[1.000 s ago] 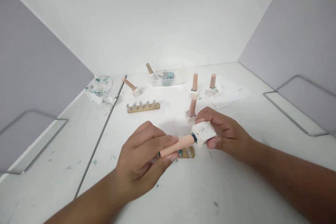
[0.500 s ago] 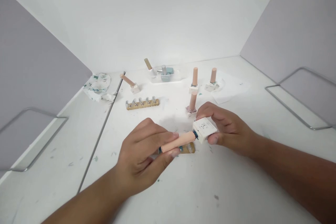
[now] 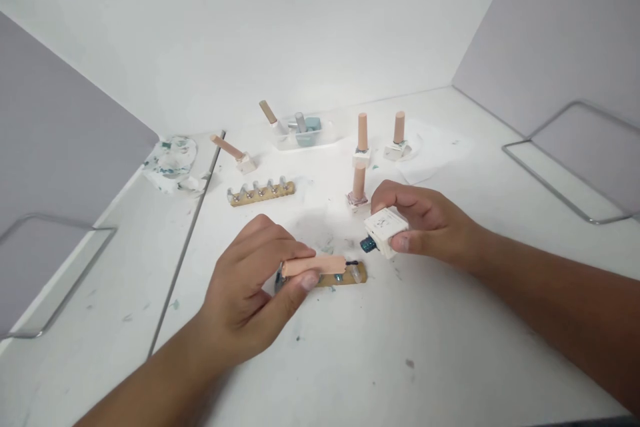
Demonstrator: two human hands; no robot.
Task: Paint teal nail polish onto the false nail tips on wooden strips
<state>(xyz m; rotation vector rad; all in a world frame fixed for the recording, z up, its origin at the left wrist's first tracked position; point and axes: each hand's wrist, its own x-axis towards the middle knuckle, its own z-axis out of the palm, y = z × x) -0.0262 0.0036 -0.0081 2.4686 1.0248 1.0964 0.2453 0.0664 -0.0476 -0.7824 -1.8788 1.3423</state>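
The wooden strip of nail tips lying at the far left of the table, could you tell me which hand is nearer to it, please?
Left. The left hand, holding a peach brush cap, is just in front of the wooden strip; the right hand, holding the white square bottle, is farther right.

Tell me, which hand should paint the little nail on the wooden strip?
Probably the left hand: it holds the brush cap right above the wooden strip, while the right hand grips the open bottle.
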